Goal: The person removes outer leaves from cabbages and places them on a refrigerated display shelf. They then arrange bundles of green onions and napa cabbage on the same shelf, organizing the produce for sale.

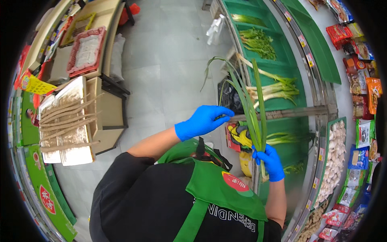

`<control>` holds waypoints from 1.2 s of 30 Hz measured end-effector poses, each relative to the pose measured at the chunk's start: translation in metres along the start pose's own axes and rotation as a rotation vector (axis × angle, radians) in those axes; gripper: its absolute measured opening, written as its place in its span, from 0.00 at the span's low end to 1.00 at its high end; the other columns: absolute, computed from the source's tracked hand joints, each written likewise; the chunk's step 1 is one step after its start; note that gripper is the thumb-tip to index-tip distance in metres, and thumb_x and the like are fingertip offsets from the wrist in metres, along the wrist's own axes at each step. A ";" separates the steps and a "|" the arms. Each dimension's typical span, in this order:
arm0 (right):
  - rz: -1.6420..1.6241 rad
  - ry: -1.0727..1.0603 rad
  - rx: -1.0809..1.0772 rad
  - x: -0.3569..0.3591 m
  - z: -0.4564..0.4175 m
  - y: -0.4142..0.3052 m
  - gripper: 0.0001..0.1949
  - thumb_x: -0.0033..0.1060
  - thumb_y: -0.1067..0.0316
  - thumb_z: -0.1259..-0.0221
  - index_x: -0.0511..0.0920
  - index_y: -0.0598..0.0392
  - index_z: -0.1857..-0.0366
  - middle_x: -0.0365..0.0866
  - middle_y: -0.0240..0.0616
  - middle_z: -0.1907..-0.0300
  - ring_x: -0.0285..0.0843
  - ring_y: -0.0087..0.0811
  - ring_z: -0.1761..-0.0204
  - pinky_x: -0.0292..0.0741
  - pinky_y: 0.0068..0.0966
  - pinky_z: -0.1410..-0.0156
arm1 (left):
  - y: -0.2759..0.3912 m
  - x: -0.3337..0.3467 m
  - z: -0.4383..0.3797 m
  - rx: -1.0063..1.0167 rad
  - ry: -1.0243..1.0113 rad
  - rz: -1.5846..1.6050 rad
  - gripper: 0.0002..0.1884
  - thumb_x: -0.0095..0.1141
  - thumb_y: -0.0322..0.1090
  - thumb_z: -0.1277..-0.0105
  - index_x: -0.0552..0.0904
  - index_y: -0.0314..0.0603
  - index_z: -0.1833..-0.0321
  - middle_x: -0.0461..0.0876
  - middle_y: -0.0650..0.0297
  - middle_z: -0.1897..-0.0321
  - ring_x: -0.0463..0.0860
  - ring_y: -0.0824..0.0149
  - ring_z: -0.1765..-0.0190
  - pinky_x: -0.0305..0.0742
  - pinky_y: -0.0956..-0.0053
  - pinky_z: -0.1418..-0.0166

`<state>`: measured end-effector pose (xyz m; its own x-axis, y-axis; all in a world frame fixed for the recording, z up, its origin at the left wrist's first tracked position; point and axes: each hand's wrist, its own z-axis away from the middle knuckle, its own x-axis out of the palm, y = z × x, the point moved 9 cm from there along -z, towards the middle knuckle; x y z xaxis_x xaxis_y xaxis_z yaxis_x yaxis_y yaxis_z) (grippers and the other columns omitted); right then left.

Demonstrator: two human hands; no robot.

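Observation:
My right hand (270,163), in a blue glove, grips a long green onion (255,121) near its base. The pale root end sticks out below the fist, and the leaves stand up, one drooping far over to the left. My left hand (205,121), also gloved in blue, is to the left of the stalk with thumb and fingers bent together. One thin leaf curves down into those fingers, and a bit of dark green shows between them. Behind the onion, more green onions (275,90) lie in a green display bin (287,68).
Leafy greens (257,44) and garlic bulbs (334,157) fill nearby shelf sections. A black plastic bag (231,93) and yellow-and-grey work gloves (242,136) are beside the bin. On the left, long brown roots (68,121) lie on white foam boxes, near a pink basket (101,50).

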<state>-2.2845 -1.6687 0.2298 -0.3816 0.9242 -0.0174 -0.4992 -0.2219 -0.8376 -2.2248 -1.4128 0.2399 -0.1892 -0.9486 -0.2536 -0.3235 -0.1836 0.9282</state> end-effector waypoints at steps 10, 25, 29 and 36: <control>-0.326 -0.005 0.143 -0.037 0.078 0.046 0.19 0.63 0.67 0.51 0.77 0.68 0.56 0.80 0.43 0.72 0.74 0.27 0.76 0.69 0.20 0.72 | 0.012 -0.046 -0.035 0.094 0.109 -0.436 0.16 0.56 0.36 0.37 0.79 0.53 0.45 0.82 0.58 0.68 0.82 0.56 0.70 0.77 0.68 0.68; -0.363 0.113 0.208 -0.075 0.142 0.053 0.19 0.62 0.70 0.53 0.77 0.68 0.57 0.78 0.40 0.73 0.68 0.24 0.81 0.61 0.19 0.78 | 0.002 -0.046 -0.068 0.351 -0.121 -1.081 0.15 0.53 0.33 0.42 0.80 0.58 0.52 0.78 0.62 0.76 0.80 0.59 0.72 0.72 0.65 0.73; -0.357 0.067 0.204 -0.082 0.160 0.053 0.18 0.62 0.71 0.53 0.77 0.69 0.57 0.78 0.39 0.74 0.65 0.23 0.83 0.59 0.20 0.78 | -0.006 -0.077 -0.063 0.405 -0.040 -0.925 0.15 0.56 0.29 0.46 0.83 0.60 0.57 0.79 0.64 0.75 0.79 0.60 0.73 0.72 0.66 0.73; -0.297 0.126 0.207 -0.090 0.166 0.038 0.17 0.63 0.69 0.52 0.77 0.69 0.59 0.77 0.40 0.77 0.64 0.23 0.83 0.58 0.21 0.78 | -0.033 -0.110 -0.060 0.179 0.073 -0.658 0.14 0.55 0.22 0.41 0.84 0.49 0.55 0.82 0.61 0.70 0.81 0.67 0.67 0.76 0.75 0.62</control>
<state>-2.3982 -1.8116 0.2906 -0.1044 0.9858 0.1318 -0.7249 0.0153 -0.6887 -2.1376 -1.3181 0.2534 0.1605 -0.6701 -0.7247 -0.4995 -0.6884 0.5259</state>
